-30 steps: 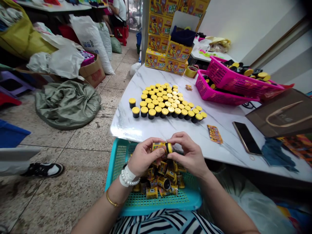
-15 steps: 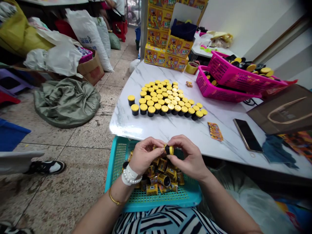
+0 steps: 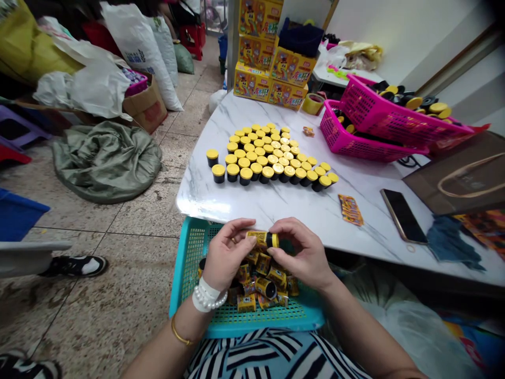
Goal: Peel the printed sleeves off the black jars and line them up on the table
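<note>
Above the basket, my right hand (image 3: 302, 251) pinches a small black cup with a yellow lid (image 3: 272, 240) between thumb and fingers, the lid facing right. A yellow printed wrapper (image 3: 257, 237) extends from the cup's left end. My left hand (image 3: 228, 253) pinches that wrapper with the thumb, its other fingers curled behind. How far the wrapper covers the cup I cannot tell. Under both hands, a teal basket (image 3: 236, 330) holds a heap of yellow printed pieces (image 3: 246, 303), some showing black cup ends.
Many yellow-lidded black cups (image 3: 245, 175) stand grouped on the white marbled table (image 3: 205, 197). To the right lie printed wrappers (image 3: 350, 209) and a phone (image 3: 403, 216). Pink baskets (image 3: 366, 145) of cups and stacked yellow boxes (image 3: 252, 83) stand behind. Sacks (image 3: 138, 52) line the left floor.
The printed wrapper now shows between my hands at the cup's left end. My left hand has shifted slightly left and its fingers have loosened; the right hand keeps the cup. The view tilted slightly.
</note>
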`<state>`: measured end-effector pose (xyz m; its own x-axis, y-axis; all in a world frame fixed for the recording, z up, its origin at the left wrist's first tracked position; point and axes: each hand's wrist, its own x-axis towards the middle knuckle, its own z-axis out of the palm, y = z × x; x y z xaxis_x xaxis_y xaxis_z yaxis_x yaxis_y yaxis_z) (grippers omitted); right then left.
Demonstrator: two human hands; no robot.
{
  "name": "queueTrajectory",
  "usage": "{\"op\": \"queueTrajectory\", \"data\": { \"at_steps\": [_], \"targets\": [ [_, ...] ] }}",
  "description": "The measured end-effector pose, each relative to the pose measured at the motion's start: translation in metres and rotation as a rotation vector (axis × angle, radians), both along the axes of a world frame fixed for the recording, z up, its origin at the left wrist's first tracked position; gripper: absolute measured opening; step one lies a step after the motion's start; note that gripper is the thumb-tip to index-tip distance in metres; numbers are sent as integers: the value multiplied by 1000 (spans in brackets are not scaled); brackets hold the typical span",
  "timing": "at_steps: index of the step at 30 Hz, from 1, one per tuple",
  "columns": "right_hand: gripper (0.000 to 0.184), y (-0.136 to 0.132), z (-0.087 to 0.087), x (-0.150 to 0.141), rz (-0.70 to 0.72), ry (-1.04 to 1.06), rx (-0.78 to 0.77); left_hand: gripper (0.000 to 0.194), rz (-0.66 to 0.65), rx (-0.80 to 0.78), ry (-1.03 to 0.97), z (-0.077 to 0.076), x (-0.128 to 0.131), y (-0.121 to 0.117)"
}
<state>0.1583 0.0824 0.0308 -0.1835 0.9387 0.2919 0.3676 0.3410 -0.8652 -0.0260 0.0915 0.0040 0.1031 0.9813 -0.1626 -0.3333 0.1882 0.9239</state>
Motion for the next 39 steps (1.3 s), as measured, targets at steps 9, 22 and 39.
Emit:
{"op": "queueTrajectory", "data": {
  "at_steps": [9, 22, 39],
  "targets": [
    [31, -1, -10, -3, -11, 34, -24, 19, 24, -104, 53, -5, -4, -7],
    [30, -1, -9, 5, -23, 62, 0, 31, 71, -138, -112, -3, -2, -3],
    [35, -3, -12, 0, 11, 56, 35, 30, -221, -150, -172, 3, -2, 3]
  ]
}}
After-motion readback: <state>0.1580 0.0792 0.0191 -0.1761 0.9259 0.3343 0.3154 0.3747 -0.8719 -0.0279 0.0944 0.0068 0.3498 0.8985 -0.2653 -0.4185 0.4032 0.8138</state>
